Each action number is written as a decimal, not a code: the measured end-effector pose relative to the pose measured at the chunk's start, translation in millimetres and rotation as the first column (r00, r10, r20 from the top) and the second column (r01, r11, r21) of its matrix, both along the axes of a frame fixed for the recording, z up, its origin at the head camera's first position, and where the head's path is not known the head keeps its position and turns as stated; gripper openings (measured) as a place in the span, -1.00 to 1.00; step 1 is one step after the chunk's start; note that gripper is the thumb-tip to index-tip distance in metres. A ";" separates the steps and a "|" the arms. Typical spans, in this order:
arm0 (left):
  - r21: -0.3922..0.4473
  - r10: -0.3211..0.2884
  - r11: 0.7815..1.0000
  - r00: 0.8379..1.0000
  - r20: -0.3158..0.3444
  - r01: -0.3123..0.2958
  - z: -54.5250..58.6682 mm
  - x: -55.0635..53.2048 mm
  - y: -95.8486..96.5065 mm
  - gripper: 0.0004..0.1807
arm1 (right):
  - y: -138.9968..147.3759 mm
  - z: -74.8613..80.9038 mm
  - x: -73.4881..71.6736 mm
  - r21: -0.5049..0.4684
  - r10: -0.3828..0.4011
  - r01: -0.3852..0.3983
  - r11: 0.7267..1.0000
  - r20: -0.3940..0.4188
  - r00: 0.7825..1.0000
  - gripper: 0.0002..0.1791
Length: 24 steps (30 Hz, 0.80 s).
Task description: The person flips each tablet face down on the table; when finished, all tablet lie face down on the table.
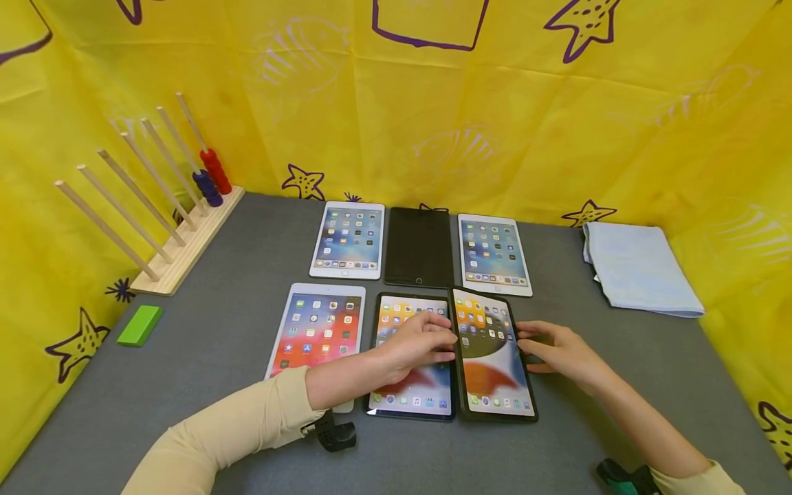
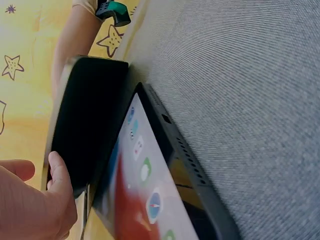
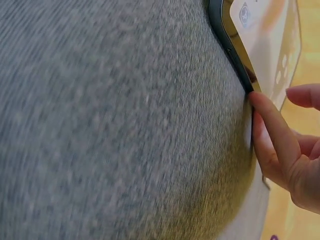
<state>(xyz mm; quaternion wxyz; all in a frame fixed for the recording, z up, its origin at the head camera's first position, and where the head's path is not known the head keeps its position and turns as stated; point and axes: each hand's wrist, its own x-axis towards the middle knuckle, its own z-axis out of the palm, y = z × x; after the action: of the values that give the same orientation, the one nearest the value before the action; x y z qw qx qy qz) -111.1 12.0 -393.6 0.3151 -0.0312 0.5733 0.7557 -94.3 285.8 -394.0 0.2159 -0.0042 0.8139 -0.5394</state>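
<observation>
My left hand (image 1: 419,344) reaches over the middle front tablet (image 1: 414,405) and holds the raised left edge of a dark-framed tablet (image 1: 493,357). That tablet tilts, its lit screen showing app icons. In the left wrist view, the left hand's fingers (image 2: 59,170) lie against its dark back (image 2: 90,115). At its lower right edge, my right hand (image 1: 559,354) touches the frame with lightly bent fingers. The right wrist view shows a fingertip of this hand (image 3: 295,155) at the tablet's rim (image 3: 237,57), beside the grey cloth surface; another finger stands apart from the screen.
A white tablet (image 1: 322,330) lies at front left. Behind are two white tablets (image 1: 346,240) (image 1: 495,254) around a dark-screened tablet (image 1: 419,247). A peg abacus (image 1: 192,234) and green block (image 1: 140,326) stand left; a folded light-blue cloth (image 1: 640,268) lies right.
</observation>
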 end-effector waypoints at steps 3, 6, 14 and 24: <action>0.003 0.002 1.000 1.000 -0.026 -0.002 2.7 -0.3 -0.8 -0.67 | -5.1 -0.4 -0.8 -0.006 0.011 -0.011 1.000 -0.001 1.000 -0.41; -0.003 0.004 1.000 0.998 -0.062 -0.005 6.5 0.5 -1.6 -0.65 | -10.4 -1.2 -1.5 -0.005 0.022 -0.022 1.000 -0.013 1.000 -0.42; 0.017 0.019 1.000 0.992 -0.122 -0.017 12.0 0.2 -1.9 -0.59 | -23.1 -2.2 -2.0 0.009 0.041 -0.041 0.999 -0.033 0.999 -0.40; 0.077 0.006 0.997 0.990 -0.139 0.005 20.3 -0.1 -2.9 -0.64 | -34.1 -5.8 -0.3 0.000 0.062 -0.062 0.998 -0.059 0.996 -0.38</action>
<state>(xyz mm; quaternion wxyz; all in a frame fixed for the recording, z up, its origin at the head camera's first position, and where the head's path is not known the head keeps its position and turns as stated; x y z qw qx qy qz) -111.3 9.1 -373.2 0.2752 0.0335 0.5641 0.7778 -94.7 251.7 -399.8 0.2085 -0.0458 0.8188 -0.5329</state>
